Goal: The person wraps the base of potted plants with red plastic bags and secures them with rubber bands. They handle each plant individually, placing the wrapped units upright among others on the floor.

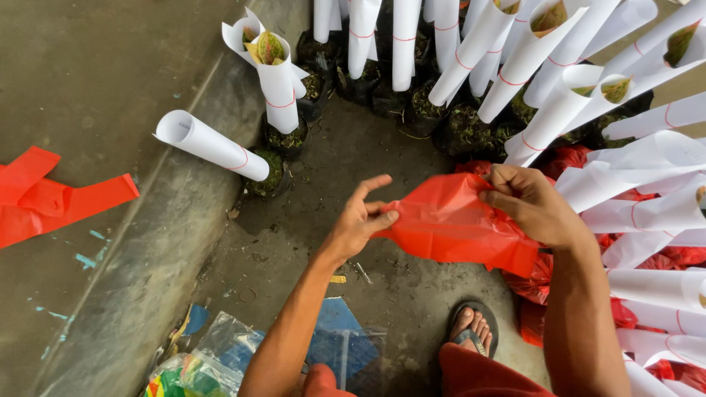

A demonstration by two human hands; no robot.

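Thin red plastic bag held above the concrete floor: left hand pinches its left edge, right hand grips its top; white paper-wrapped potted plants stand beyond

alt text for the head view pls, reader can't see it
Two bare hands, left hand and right hand, hold a red plastic bag above a concrete floor. Potted seedlings wrapped in white paper cones stand around; red plastic strips lie at left.
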